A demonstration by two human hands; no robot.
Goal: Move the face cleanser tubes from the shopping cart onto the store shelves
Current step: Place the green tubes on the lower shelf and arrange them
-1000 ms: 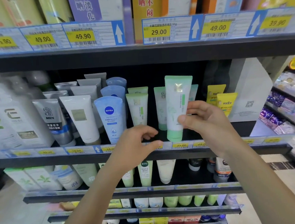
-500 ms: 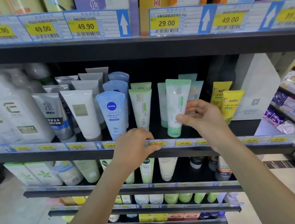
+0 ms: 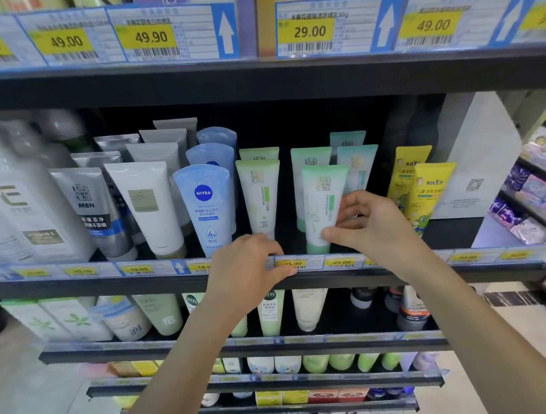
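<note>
"What could go wrong here?"

"Your left hand [image 3: 247,268] curls over the shelf rail [image 3: 74,288]. Your right hand [image 3: 374,231] pinches the tube [image 3: 320,199] low, cap down at the shelf front. Release it off balance and it may topple into the row [image 3: 311,167] behind."

"How does it look?"

"Pale green, white middle, slightly tilted."

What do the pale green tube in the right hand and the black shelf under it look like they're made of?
Green cleanser tube: probably soft plastic with a matte, slightly frosted finish; its flat crimped top and smooth printed skin point to a squeeze tube. Shelf: likely black-painted metal, judging by its thin, straight, dull front edge, though coated board can't be ruled out.
</note>
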